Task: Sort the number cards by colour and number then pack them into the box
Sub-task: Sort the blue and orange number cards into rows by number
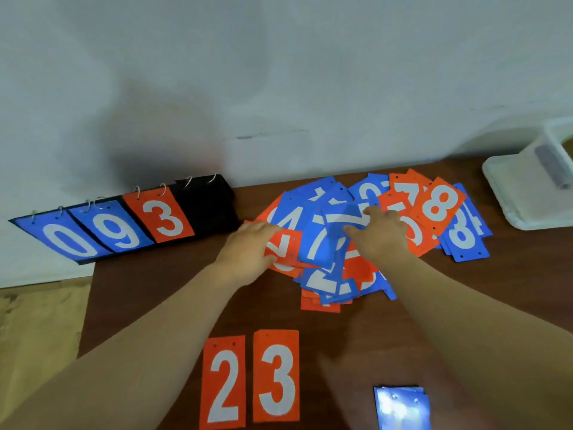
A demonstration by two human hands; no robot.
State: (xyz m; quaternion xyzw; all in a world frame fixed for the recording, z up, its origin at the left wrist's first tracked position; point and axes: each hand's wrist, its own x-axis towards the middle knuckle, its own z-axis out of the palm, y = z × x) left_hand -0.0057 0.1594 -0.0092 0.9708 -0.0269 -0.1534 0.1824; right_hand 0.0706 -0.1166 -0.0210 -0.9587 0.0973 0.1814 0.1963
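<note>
A heap of blue and orange number cards lies at the back of the brown table. My left hand rests on the heap's left side, fingers over an orange card. My right hand pinches a blue 7 card on top of the heap. Nearer me lie an orange 2 card and an orange 3 card side by side, and a blue card at the bottom right, its number blurred by glare.
A black flip scoreboard showing blue 0, blue 9 and orange 3 stands at the back left against the white wall. A clear plastic box and its white lid sit at the far right. The table's left edge drops to a tan floor.
</note>
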